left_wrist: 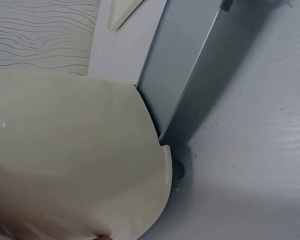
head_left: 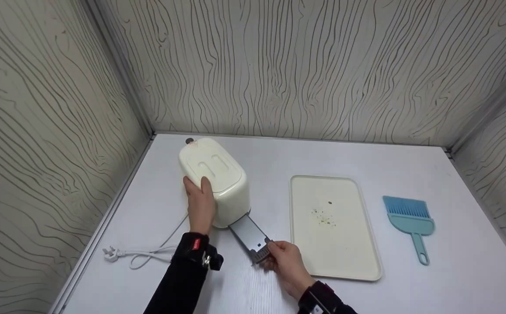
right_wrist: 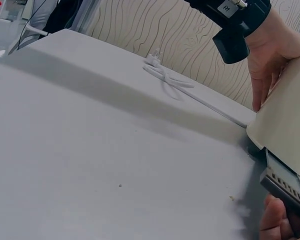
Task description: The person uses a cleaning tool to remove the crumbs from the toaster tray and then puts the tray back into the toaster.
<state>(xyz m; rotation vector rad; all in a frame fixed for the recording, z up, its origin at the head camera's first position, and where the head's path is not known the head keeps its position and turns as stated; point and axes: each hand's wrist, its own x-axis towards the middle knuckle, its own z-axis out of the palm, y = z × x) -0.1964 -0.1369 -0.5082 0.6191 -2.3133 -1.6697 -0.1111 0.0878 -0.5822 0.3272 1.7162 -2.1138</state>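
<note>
A cream toaster (head_left: 233, 203) with a lid over its top stands on the left part of the white table. My left hand (head_left: 201, 207) holds it at the near left, thumb by the lid edge and fingers down the side. A grey metal crumb tray (head_left: 248, 233) sticks out of the toaster's base at the near end, its inner end hidden inside. My right hand (head_left: 288, 264) pinches the tray's dark ribbed handle (head_left: 261, 254). In the right wrist view, fingertips (right_wrist: 274, 215) show close under that handle.
Right of the toaster lies a cream rectangular tray (head_left: 336, 253) with crumbs (head_left: 324, 218) on it. Farther right is a blue brush set in a teal dustpan (head_left: 411, 223). A white cord with plug (head_left: 111, 254) lies at left. Small crumbs (left_wrist: 195, 155) dot the table by the toaster.
</note>
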